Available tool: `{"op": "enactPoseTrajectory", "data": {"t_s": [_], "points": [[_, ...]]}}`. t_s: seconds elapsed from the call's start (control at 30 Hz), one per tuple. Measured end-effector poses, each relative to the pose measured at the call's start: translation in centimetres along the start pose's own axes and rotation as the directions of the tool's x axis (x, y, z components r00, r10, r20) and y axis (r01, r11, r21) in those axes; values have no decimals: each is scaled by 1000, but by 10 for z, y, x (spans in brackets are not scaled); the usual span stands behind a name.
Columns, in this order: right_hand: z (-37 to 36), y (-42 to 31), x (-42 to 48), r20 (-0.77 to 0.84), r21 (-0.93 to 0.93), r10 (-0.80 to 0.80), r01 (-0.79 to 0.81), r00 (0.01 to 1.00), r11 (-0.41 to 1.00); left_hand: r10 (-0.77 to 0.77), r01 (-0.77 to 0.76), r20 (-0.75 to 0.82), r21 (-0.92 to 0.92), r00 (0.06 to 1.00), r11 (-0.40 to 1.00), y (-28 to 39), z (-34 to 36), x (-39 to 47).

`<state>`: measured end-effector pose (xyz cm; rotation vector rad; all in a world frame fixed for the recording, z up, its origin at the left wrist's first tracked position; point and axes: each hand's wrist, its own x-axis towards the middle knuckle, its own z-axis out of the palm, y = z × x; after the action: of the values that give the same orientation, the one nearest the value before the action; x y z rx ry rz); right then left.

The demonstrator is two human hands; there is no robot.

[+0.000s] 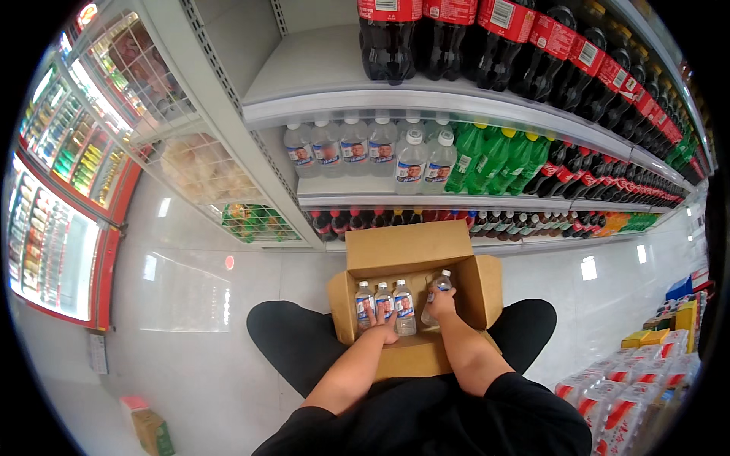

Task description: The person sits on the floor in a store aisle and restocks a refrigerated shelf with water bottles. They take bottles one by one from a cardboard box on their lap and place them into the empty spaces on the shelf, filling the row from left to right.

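An open cardboard box (408, 251) lies on the floor between my bent knees, its flaps folded outward. Three clear plastic bottles (404, 310) with white caps and blue labels lie side by side in its left part. My left hand (383, 331) rests over the lower ends of these bottles, fingers spread, gripping none of them. On the right inside the box, my right hand (442, 305) is closed around another clear bottle (443, 279), which is tilted with its white cap up and to the right. My fingers hide much of its label.
Ahead, a shelf (353, 185) carries matching clear bottles, green bottles (496, 157) and cola bottles (604, 179). Large cola bottles (388, 51) stand above. Lit drink coolers (63, 245) are at left, beyond a wire rack (228, 171). Shrink-wrapped packs (621, 393) are stacked at right.
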<state>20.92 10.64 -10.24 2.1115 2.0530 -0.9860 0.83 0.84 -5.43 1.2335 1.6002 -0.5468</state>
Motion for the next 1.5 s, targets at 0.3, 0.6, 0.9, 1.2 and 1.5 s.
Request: {"op": "enactPoseTrajectory", "data": {"t_s": [0.3,0.6,0.9,1.2,1.5], "points": [[-19,-38,-35,-183,35,-172,181,968,983,-7,6,-2,-36,1000,999,1,7,9],[-53,-70,-65,-387,30,-548,604,741,796,-24,23,-48,-23,999,999,4,18,16],[-152,-212,-51,-649,-78,-673,849,356,523,-23,31,-122,61,992,998,2,25,15],[-190,-299,1,-712,-314,-676,775,190,549,-48,53,-79,66,996,996,7,9,-3],[-161,-320,23,-795,-488,-602,508,78,710,-24,28,-37,92,999,995,6,7,0]]}}
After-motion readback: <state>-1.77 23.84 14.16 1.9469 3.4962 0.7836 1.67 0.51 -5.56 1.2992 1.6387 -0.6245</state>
